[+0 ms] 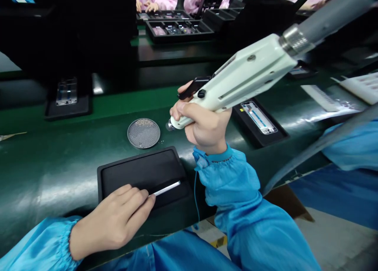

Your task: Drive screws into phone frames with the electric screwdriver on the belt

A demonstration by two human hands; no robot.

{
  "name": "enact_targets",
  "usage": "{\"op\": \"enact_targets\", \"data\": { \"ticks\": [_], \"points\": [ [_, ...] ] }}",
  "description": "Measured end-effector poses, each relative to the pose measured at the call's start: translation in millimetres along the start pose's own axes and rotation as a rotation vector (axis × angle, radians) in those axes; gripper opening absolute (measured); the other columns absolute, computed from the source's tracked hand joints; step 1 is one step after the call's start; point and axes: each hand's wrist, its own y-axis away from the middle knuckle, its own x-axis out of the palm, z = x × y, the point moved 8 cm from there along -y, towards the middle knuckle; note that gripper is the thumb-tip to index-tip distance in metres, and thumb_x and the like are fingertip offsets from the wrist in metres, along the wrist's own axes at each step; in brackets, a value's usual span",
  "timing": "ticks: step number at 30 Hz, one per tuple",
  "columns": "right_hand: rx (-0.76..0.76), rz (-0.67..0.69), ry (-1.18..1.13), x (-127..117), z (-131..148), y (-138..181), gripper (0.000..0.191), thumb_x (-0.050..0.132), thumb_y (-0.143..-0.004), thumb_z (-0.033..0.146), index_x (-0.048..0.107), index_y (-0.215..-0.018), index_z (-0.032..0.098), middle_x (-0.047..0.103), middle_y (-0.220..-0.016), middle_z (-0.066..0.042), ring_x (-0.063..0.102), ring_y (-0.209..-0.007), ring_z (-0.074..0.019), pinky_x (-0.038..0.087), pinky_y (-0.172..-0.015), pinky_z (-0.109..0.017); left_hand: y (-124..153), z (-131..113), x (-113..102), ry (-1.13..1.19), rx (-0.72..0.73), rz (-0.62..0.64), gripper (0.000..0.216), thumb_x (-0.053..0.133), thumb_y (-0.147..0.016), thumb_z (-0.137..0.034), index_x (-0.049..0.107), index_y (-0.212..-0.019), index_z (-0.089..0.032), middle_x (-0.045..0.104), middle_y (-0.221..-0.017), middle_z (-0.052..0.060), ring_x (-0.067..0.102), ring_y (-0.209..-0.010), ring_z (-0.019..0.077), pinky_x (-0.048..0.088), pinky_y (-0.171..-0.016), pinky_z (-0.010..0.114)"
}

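My right hand is wrapped around a pale electric screwdriver, its lever under my fingers. The screwdriver's tip points left, near a round dotted screw dish with tiny screws in it. My left hand is closed on a thin phone, seen almost edge-on with a bright silver side; my fingers hide part of it. The phone is tilted over a black rectangular tray. A few loose screws lie on the green mat between the dish and the screwdriver tip.
To the right, another black tray holds a phone frame. A similar frame sits in a tray at the back left. Compartment trays stand farther back, near co-workers in pink. A blue sleeve shows at the right.
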Motion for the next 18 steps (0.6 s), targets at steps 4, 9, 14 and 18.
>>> {"op": "enact_targets", "data": {
  "ticks": [4, 9, 14, 18],
  "points": [
    [-0.015, 0.028, -0.046, 1, -1, 0, 0.009, 0.067, -0.073, 0.017, 0.064, -0.081, 0.021, 0.053, -0.061, 0.004, 0.054, -0.050, -0.0094, 0.047, -0.050, -0.029, -3, -2, 7, -0.028, 0.001, 0.085, 0.036, 0.039, -0.096, -0.006, 0.057, -0.127, -0.003, 0.065, -0.095, 0.016, 0.060, -0.079, 0.0247, 0.054, -0.068, 0.040],
    [0.003, 0.037, -0.007, 2, -3, 0, 0.007, 0.063, -0.071, 0.019, 0.062, -0.078, 0.021, 0.052, -0.061, 0.004, 0.053, -0.051, -0.0098, 0.047, -0.052, -0.029, -3, -2, 13, -0.048, 0.007, 0.150, 0.039, 0.039, -0.095, -0.007, 0.053, -0.131, -0.004, 0.065, -0.094, 0.015, 0.060, -0.079, 0.0253, 0.054, -0.068, 0.040],
    [0.026, 0.039, -0.036, 3, -4, -1, 0.013, 0.060, -0.068, 0.018, 0.064, -0.080, 0.021, 0.053, -0.057, 0.005, 0.051, -0.049, -0.0098, 0.045, -0.051, -0.029, 1, 0, 14, -0.056, -0.012, 0.132, 0.042, 0.036, -0.094, -0.003, 0.051, -0.133, -0.005, 0.065, -0.101, 0.016, 0.062, -0.084, 0.0248, 0.054, -0.073, 0.040],
    [0.041, 0.033, -0.020, 3, -5, -1, 0.013, 0.060, -0.068, 0.019, 0.065, -0.080, 0.021, 0.054, -0.056, 0.005, 0.051, -0.050, -0.0096, 0.046, -0.051, -0.029, 1, 1, 16, -0.059, -0.016, 0.154, 0.044, 0.036, -0.092, -0.002, 0.049, -0.134, -0.005, 0.064, -0.102, 0.016, 0.062, -0.085, 0.0256, 0.055, -0.076, 0.042]
  ]
}}
